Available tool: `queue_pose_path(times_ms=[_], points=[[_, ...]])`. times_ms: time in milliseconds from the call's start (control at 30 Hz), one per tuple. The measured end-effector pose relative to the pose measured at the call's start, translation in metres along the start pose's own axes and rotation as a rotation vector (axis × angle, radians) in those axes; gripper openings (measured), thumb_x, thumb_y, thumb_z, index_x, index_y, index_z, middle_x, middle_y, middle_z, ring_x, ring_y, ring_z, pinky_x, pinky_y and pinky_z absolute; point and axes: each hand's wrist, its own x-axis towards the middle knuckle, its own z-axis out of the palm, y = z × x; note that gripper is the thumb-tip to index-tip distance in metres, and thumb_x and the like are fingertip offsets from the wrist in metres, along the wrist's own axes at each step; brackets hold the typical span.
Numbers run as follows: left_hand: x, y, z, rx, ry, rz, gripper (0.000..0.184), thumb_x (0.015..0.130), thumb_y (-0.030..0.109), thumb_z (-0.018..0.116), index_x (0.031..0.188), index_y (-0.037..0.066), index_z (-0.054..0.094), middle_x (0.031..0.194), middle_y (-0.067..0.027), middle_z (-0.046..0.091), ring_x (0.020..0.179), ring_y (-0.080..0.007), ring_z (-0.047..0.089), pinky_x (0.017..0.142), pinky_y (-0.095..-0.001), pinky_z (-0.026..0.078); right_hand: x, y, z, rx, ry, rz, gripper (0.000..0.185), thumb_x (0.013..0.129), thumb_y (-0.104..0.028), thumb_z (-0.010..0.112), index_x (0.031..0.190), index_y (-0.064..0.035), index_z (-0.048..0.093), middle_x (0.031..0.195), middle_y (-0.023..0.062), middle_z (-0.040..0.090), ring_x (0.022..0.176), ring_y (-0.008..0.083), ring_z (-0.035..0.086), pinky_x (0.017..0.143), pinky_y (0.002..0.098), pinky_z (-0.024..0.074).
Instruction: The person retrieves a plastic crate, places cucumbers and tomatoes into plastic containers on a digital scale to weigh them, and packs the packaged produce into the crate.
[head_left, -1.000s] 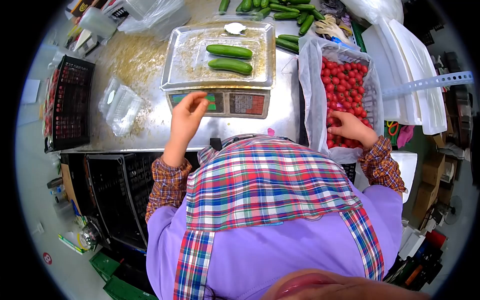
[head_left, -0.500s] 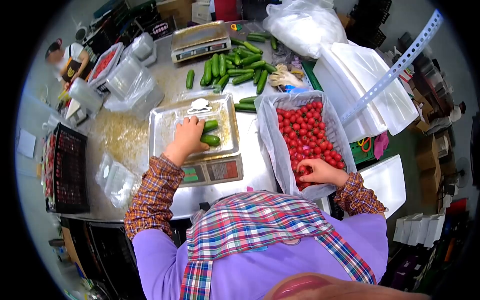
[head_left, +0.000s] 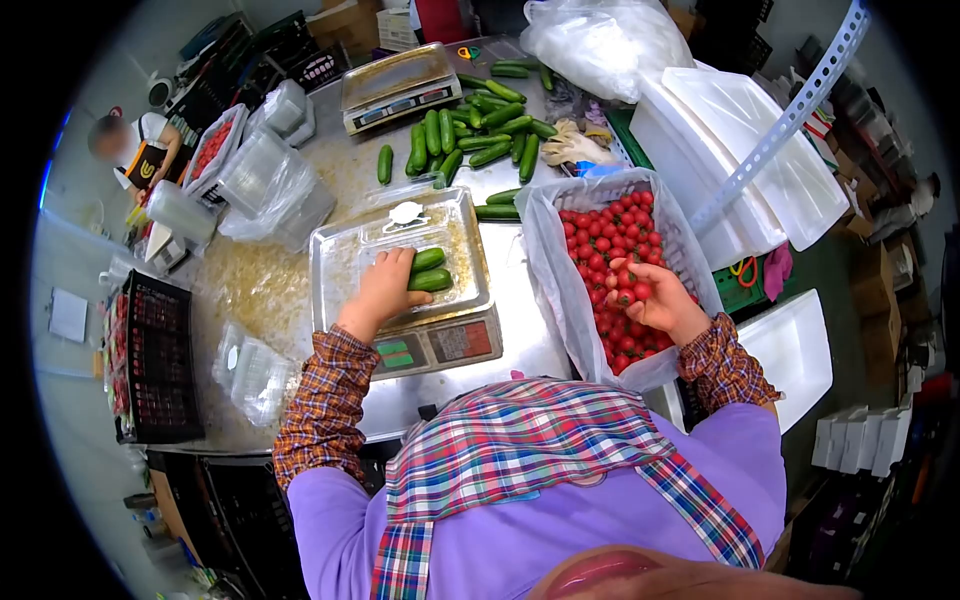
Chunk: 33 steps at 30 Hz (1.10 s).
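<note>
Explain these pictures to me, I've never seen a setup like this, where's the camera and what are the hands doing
There's no robot here: these are a person's own bare hands. Every picture comes from one camera worn on their head, looking forward and down, so you also see their apron. On the metal table, the left hand covers the ends of two cucumbers on a scale; its grip is hard to judge. The right hand holds tomatoes over a lined crate of more. Beyond lie a cucumber pile and another scale.
</note>
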Motion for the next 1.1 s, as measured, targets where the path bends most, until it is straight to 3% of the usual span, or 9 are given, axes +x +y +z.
queue_pose_path(times_ms=[267,333,533,633,667,767,800,967,1100], points=[[-0.01,-0.01,0.012,-0.29,0.245,0.019,0.062,0.07,0.029,0.076,0.119,0.0,0.053,0.115,-0.0219,0.055,0.107,-0.0381,0.051,0.093,-0.0413,0.042,0.053,0.01,0.035,-0.04,-0.053,0.143,0.027,0.092,-0.026,0.055,0.11,-0.0059,0.054,0.098,0.012,0.056,0.084,0.0222,0.057,0.052,0.0208,0.0503],[-0.008,-0.01,0.004,-0.326,0.388,0.003,0.049,0.074,0.023,0.074,0.114,0.0,0.057,0.112,-0.0206,0.058,0.105,-0.0374,0.053,0.092,-0.0407,0.043,0.071,0.013,0.056,-0.151,-0.06,0.154,0.026,0.092,-0.026,0.056,0.111,-0.0071,0.054,0.099,0.0113,0.058,0.085,0.022,0.059,0.054,0.0215,0.0512],[-0.024,-0.015,-0.001,-0.702,0.551,-0.307,0.031,0.081,0.012,0.069,0.108,0.002,0.061,0.094,-0.0088,0.067,0.085,-0.0174,0.064,0.074,-0.0294,0.05,0.147,0.036,0.128,-0.676,-0.207,0.106,0.029,0.089,-0.024,0.062,0.111,-0.0072,0.053,0.095,0.0044,0.059,0.081,0.0126,0.06,0.061,0.0227,0.0541],[-0.035,-0.02,-0.007,-0.678,0.418,-0.308,0.031,0.08,0.011,0.068,0.109,0.001,0.061,0.092,-0.0081,0.067,0.081,-0.0163,0.063,0.072,-0.0282,0.05,0.19,0.053,0.158,-0.957,-0.294,0.082,0.026,0.086,-0.021,0.065,0.105,-0.0055,0.054,0.086,0.0033,0.058,0.072,0.0117,0.059,0.062,0.0234,0.0556],[-0.037,-0.022,-0.007,-0.601,0.304,-0.34,0.038,0.079,0.013,0.07,0.114,0.003,0.059,0.102,-0.01,0.066,0.091,-0.0191,0.063,0.081,-0.0307,0.048,0.201,0.06,0.162,-1.042,-0.337,0.064,0.027,0.085,-0.021,0.066,0.103,-0.0041,0.055,0.086,0.0034,0.057,0.071,0.0113,0.059,0.061,0.0245,0.0561],[-0.036,-0.019,-0.008,-0.142,0.34,-0.053,0.046,0.074,0.013,0.072,0.116,0.004,0.057,0.109,-0.0141,0.063,0.1,-0.0293,0.06,0.087,-0.0366,0.046,0.232,0.083,0.159,-1.26,-0.42,0.009,0.031,0.079,-0.016,0.07,0.105,-0.0025,0.057,0.089,0.0053,0.06,0.072,0.0123,0.06,0.058,0.0265,0.0557],[-0.031,-0.02,-0.009,-0.194,0.253,-0.022,0.052,0.069,0.014,0.074,0.117,0.004,0.056,0.113,-0.0175,0.059,0.106,-0.0367,0.054,0.091,-0.0409,0.043,0.238,0.087,0.157,-1.397,-0.472,-0.058,0.033,0.077,-0.014,0.069,0.106,-0.0031,0.058,0.091,0.0068,0.061,0.074,0.0148,0.061,0.06,0.0284,0.0556],[-0.032,-0.027,-0.006,-0.163,0.162,0.005,0.05,0.068,0.012,0.075,0.114,0.005,0.057,0.109,-0.0159,0.061,0.101,-0.0351,0.056,0.087,-0.0403,0.044,0.232,0.092,0.163,-1.963,-0.539,-0.552,0.04,0.069,-0.008,0.066,0.109,-0.0071,0.062,0.1,0.0133,0.065,0.089,0.028,0.063,0.076,0.0369,0.0522],[-0.039,-0.023,-0.007,-0.241,0.155,-0.026,0.042,0.07,0.01,0.073,0.11,0.006,0.061,0.106,-0.0142,0.062,0.099,-0.0335,0.057,0.086,-0.0393,0.044,0.224,0.068,0.162,-1.846,-0.431,-0.53,0.04,0.071,-0.002,0.064,0.112,-0.0042,0.06,0.1,0.0129,0.063,0.084,0.0192,0.064,0.073,0.0308,0.0525]])
